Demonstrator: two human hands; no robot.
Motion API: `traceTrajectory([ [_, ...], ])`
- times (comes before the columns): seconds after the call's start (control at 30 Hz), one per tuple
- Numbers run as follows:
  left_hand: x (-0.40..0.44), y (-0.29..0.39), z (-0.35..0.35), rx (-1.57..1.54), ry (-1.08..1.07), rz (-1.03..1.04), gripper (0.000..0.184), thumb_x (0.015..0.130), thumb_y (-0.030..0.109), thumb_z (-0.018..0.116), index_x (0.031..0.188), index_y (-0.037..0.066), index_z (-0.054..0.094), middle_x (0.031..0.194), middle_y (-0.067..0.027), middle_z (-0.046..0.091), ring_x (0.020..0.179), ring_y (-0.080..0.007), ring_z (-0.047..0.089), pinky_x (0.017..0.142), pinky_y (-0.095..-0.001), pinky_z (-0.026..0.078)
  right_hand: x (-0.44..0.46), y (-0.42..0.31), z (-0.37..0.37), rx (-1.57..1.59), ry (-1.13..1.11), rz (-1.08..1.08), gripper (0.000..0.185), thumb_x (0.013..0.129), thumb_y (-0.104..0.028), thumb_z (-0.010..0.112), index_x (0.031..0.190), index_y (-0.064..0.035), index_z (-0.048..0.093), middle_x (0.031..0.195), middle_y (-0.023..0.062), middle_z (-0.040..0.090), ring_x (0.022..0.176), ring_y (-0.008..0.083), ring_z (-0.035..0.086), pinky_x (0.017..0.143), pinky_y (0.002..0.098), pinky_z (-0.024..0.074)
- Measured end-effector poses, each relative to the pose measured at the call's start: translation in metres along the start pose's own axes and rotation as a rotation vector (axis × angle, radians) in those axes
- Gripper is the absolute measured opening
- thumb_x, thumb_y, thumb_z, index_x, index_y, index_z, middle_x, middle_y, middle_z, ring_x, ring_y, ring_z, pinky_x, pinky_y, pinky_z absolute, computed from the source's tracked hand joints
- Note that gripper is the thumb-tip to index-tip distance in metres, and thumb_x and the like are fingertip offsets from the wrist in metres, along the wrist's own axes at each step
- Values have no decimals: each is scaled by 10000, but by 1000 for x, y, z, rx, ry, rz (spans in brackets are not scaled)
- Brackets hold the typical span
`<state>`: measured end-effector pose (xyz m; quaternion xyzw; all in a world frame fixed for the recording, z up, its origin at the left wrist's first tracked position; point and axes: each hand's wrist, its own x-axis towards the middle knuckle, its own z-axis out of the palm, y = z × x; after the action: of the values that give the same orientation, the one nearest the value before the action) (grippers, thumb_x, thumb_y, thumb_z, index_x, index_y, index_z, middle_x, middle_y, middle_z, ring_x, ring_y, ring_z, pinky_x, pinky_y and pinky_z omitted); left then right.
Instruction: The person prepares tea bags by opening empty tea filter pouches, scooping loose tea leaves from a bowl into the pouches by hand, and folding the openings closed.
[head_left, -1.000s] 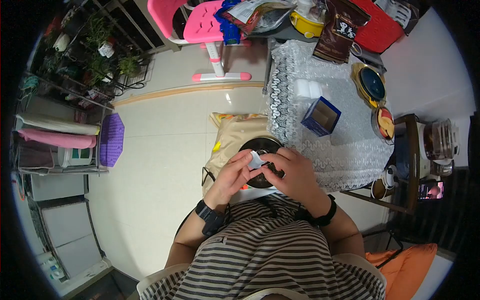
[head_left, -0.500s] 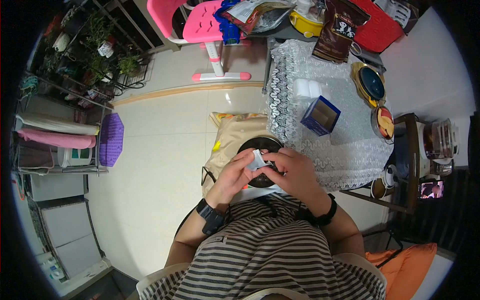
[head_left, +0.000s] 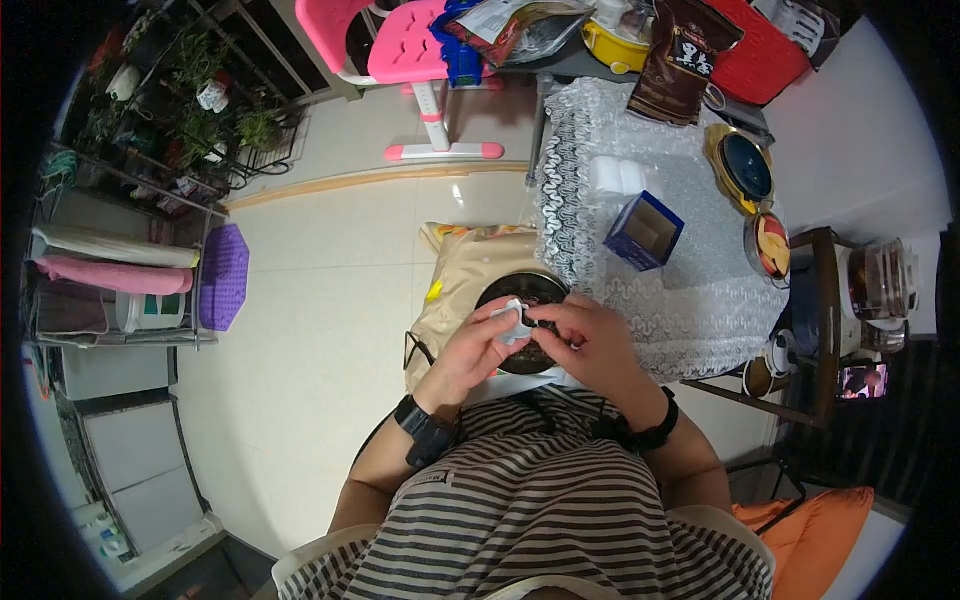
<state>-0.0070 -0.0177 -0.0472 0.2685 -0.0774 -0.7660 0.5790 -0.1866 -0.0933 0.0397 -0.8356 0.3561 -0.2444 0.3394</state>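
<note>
My left hand (head_left: 468, 348) is closed on a small white wrapper (head_left: 517, 330), crumpled and opened out at the top. At the wrapper's right edge, the thumb and fingers of my right hand (head_left: 592, 342) are pinched together; whatever they hold is too small to name. Both hands are over a round dark bowl (head_left: 540, 284) on my lap, partly hidden by them. Beneath the bowl lies a beige cloth bag (head_left: 440, 300). An open blue box (head_left: 626, 236) stands on the table to the right, with white packets (head_left: 618, 178) behind it.
The table (head_left: 660, 320) has a lace cover under clear plastic. It holds a brown foil bag (head_left: 680, 75), a dark blue bowl (head_left: 745, 168) and a dish of sliced fruit (head_left: 770, 245). A pink chair (head_left: 410, 50) stands ahead; a shelf (head_left: 115, 260) is left.
My right fingers have shifted slightly right, away from the wrapper's middle. The wrapper is more crumpled and opened in my left hand.
</note>
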Motion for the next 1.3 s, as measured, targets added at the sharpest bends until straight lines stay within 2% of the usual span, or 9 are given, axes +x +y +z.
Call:
traceTrajectory([
  [0.17,-1,1,-1,-46,31,-20,260,976,178,584,1215,76,574,1129,-52,647,1038,-167,622,915,-357,506,2,1,-5,113,61,30,190,779,-181,737,963,-169,695,772,20,586,601,166,616,519,341,497],
  [0.27,0,1,2,-92,19,-32,255,976,165,586,1213,70,574,1125,-45,647,1026,-166,622,892,-349,509,3,-6,-6,71,-12,-3,191,777,-200,740,957,-158,690,814,23,591,615,190,622,535,339,504],
  [0.33,0,0,3,-102,19,-33,251,977,169,586,1209,73,577,1128,-46,647,1018,-164,623,882,-349,512,2,-4,-2,-113,-30,-88,192,774,-219,743,946,-156,686,838,22,594,640,210,630,559,332,512],
  [0.63,-1,6,6,-58,42,-90,299,995,253,562,1233,74,580,1143,-45,650,1012,-144,631,829,-301,529,1,9,5,13,-43,-19,134,784,-203,733,889,-135,685,830,26,602,650,210,635,557,330,505],
  [0.77,-4,5,5,-100,63,-117,346,992,208,563,1300,53,546,1155,-57,647,1008,-156,638,798,-292,552,2,7,0,77,-14,34,142,783,-195,733,902,-141,677,817,23,603,644,200,635,550,327,504],
  [0.93,-3,4,-4,-75,22,-96,344,989,148,555,1311,27,532,1172,-75,635,1003,-164,639,787,-287,569,3,1,-5,18,-144,-35,175,764,-201,748,895,-146,645,822,18,577,682,204,636,561,340,505],
  [1.03,-3,4,-4,-23,-21,-119,353,996,159,547,1316,14,525,1175,-79,628,984,-151,634,746,-271,554,3,9,-6,-70,-156,-111,181,758,-231,755,876,-156,641,827,16,562,729,219,635,583,355,506],
  [1.1,-5,4,1,-17,20,-163,374,1009,197,524,1327,2,495,1146,-85,626,872,-137,615,672,-257,525,4,11,-9,-94,-163,-140,188,756,-248,757,870,-159,638,831,14,561,741,224,632,592,359,506],
  [1.3,-4,1,-12,-57,-13,-171,382,1012,221,522,1334,18,485,1155,-81,616,852,-133,590,633,-256,486,3,10,-11,-128,-157,-229,199,738,-252,776,853,-157,644,829,10,573,710,212,625,579,341,504],
])
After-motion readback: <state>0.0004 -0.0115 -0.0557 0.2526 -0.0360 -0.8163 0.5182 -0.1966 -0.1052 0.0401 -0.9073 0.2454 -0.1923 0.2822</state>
